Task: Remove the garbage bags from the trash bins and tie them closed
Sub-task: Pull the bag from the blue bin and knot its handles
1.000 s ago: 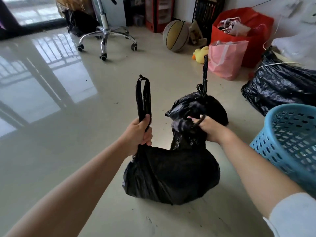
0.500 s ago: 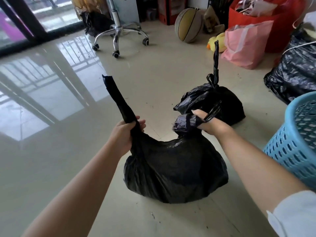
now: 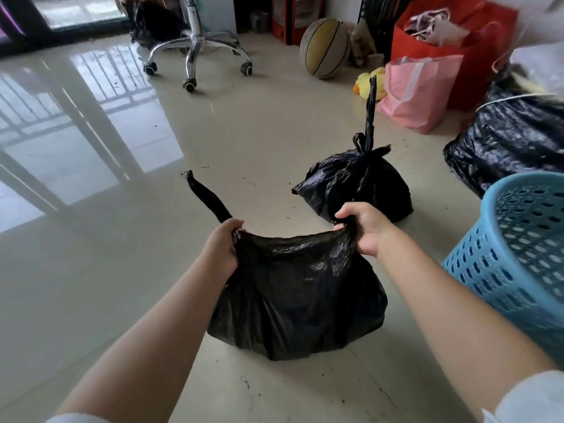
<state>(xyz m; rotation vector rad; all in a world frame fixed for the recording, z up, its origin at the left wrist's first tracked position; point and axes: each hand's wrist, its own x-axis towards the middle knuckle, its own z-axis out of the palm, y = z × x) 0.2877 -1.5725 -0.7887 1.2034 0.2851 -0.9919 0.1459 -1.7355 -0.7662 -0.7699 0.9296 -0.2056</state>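
Since a second ago both hands have dropped and spread apart. The left handle, upright then, now slants toward 10 o'clock; the bag (image 3: 293,297) mouth is drawn taut between them. Judged: handles readied for crossing, knot not yet made. Left hand (image 3: 221,250) clenches the left handle (image 3: 207,198) at its base; right hand (image 3: 366,228) grips the bunched right corner. Bag sits on the floor (image 3: 91,270), hanging below both grips. Tied bag (image 3: 357,178) at 12 o'clock; bin (image 3: 518,254) at 3.
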